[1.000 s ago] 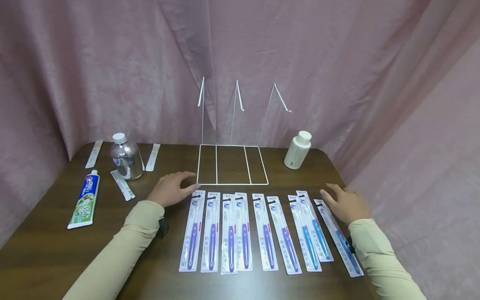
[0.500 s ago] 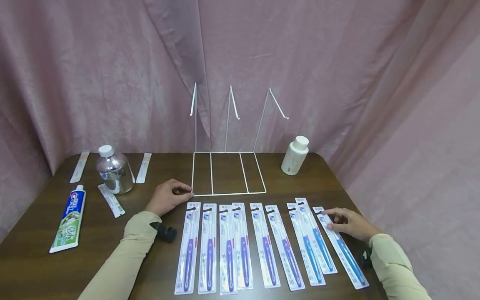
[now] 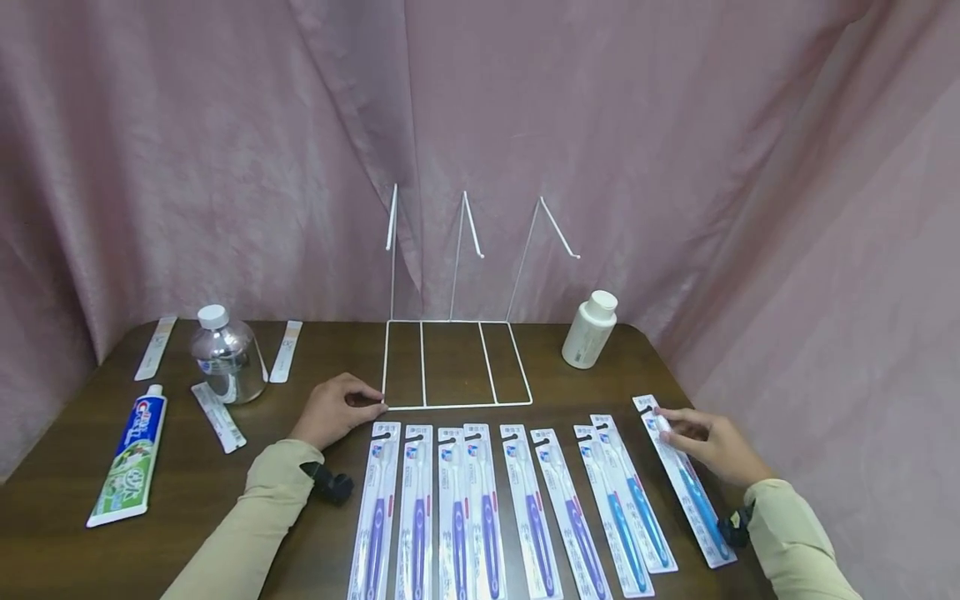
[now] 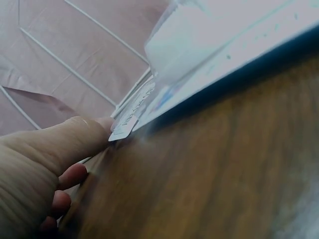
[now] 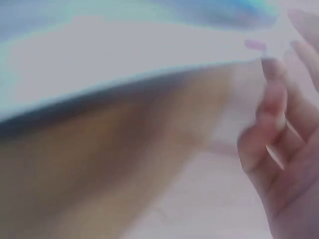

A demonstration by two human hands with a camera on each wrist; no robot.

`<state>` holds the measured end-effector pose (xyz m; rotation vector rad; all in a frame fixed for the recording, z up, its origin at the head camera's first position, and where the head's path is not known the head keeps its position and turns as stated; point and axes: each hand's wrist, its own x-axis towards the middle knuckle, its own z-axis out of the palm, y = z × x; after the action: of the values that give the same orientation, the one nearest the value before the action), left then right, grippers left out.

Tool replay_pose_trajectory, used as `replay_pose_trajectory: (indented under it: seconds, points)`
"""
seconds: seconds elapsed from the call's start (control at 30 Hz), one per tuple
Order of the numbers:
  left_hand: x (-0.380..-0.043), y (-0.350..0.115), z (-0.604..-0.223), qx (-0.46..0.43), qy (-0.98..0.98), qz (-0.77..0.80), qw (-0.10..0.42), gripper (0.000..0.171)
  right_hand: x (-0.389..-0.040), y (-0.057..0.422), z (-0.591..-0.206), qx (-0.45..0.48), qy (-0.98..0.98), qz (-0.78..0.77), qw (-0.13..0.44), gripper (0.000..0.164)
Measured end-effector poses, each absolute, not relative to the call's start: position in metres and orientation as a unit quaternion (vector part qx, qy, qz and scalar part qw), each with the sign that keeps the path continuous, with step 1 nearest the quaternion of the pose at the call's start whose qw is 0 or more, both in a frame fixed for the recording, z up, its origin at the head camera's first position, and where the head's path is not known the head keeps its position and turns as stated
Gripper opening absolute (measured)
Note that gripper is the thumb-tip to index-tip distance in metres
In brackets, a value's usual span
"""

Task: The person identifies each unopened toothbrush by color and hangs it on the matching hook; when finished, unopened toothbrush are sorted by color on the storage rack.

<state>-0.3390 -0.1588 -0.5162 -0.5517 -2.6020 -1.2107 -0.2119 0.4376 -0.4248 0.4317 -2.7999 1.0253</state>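
My right hand (image 3: 716,446) pinches the upper part of a packaged blue toothbrush (image 3: 697,500) at the right end of the row. Its near end lies close over the table, and in the right wrist view the blister card (image 5: 149,55) is blurred. With thumb and forefinger, my left hand (image 3: 337,408) grips the front left corner of a white wire display rack (image 3: 457,406). The left wrist view shows the thumb (image 4: 75,134) beside the rack's wires and the tip of the nearest package (image 4: 130,119). Three hooked prongs (image 3: 471,223) rise from the rack's back.
Several packaged purple toothbrushes (image 3: 487,508) and two more blue ones (image 3: 618,508) lie side by side before the rack. A white bottle (image 3: 589,331) stands right of it. On the left are a toothpaste tube (image 3: 131,462), a clear bottle (image 3: 228,362) and narrow white sachets (image 3: 219,419).
My right hand has come down onto the rightmost blue toothbrush, pinched it and shifted it away from its neighbours. My left hand's fingers have closed at the rack's corner. The head view has tilted upward.
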Motion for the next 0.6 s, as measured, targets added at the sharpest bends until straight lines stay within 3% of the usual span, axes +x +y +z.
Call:
replay_pose_trajectory:
  seconds: [0.23,0.4,0.6]
  points:
    - [-0.339,-0.156,-0.518,-0.192,-0.881,-0.415,0.121,0.013,-0.261,0.368,-0.355,0.123,-0.926,0.231,0.271,0.039]
    - [-0.338,-0.158,-0.517,-0.188,-0.88,-0.419,0.124,0.013,-0.309,0.31,-0.323,0.076,-0.872,0.265,0.404,0.041]
    - [-0.337,-0.154,-0.518,-0.183,-0.878,-0.427,0.115,0.013,-0.343,0.275,-0.314,0.067,-0.839,0.333,0.425,0.041]
